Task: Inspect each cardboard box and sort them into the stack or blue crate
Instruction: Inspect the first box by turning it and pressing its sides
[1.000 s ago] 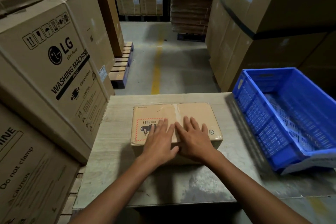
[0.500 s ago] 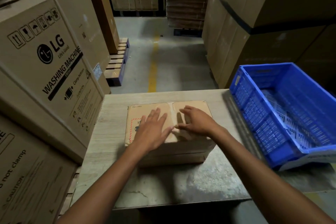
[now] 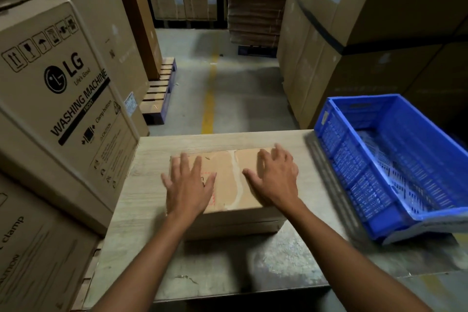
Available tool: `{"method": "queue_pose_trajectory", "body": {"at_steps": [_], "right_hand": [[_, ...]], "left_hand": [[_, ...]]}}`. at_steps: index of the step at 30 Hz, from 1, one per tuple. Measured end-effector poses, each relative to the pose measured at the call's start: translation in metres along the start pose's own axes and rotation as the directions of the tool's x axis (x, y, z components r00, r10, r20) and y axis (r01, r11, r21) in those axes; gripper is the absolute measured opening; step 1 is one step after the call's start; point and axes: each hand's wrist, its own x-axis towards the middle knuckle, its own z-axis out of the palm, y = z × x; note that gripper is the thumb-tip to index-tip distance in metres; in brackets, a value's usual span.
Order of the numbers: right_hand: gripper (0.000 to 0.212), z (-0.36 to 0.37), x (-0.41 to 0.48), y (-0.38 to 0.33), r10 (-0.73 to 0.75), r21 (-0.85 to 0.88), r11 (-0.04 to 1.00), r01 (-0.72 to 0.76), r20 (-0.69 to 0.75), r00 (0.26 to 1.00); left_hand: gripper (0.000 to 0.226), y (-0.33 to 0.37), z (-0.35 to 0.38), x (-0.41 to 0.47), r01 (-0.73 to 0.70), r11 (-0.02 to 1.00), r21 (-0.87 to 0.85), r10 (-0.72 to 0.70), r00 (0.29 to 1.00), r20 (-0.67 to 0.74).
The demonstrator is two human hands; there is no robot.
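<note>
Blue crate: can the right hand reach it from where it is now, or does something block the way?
Probably yes. The right hand rests on the cardboard box, and the blue crate stands just to its right; only bare table lies between them.

We see our left hand (image 3: pixel 188 185) and right hand (image 3: pixel 274 178) spread flat on the cardboard box (image 3: pixel 231 180) mid-tabletop (image 3: pixel 152 154), the blue crate (image 3: pixel 395 167) at its right edge.

Head view, close above cardboard box (image 3: pixel 226 168)
</note>
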Motion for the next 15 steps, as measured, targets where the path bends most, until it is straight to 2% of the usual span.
{"method": "queue_pose_trajectory", "body": {"at_steps": [2,3,7,10,12,15], "right_hand": [[0.084,-0.001,-0.006,0.003,0.181,0.095,0.979,-0.181,0.012,0.983],[0.088,-0.001,-0.011,0.004,0.215,0.127,0.968,-0.215,0.01,0.976],[0.096,0.003,-0.033,0.011,0.198,0.258,0.952,-0.163,-0.118,0.973],[0.111,-0.001,-0.029,0.019,0.228,0.338,0.924,-0.179,-0.11,0.968],[0.115,-0.006,-0.022,0.022,0.212,0.369,0.916,-0.156,-0.118,0.97],[0.109,-0.007,-0.022,0.025,0.156,0.406,0.912,-0.055,-0.221,0.963]], "left_hand": [[0.076,0.003,-0.003,-0.007,0.114,0.991,-0.072,-0.116,0.993,-0.013],[0.081,0.003,-0.005,-0.012,0.154,0.981,-0.114,-0.156,0.988,-0.006],[0.099,-0.005,-0.016,-0.023,0.207,0.937,-0.283,-0.204,0.978,0.04],[0.102,-0.005,-0.023,-0.024,0.182,0.929,-0.322,-0.18,0.983,0.036],[0.102,-0.004,-0.028,-0.023,0.141,0.919,-0.369,-0.155,0.988,-0.008],[0.099,-0.008,-0.028,-0.019,0.064,0.892,-0.447,-0.127,0.986,-0.113]]}}
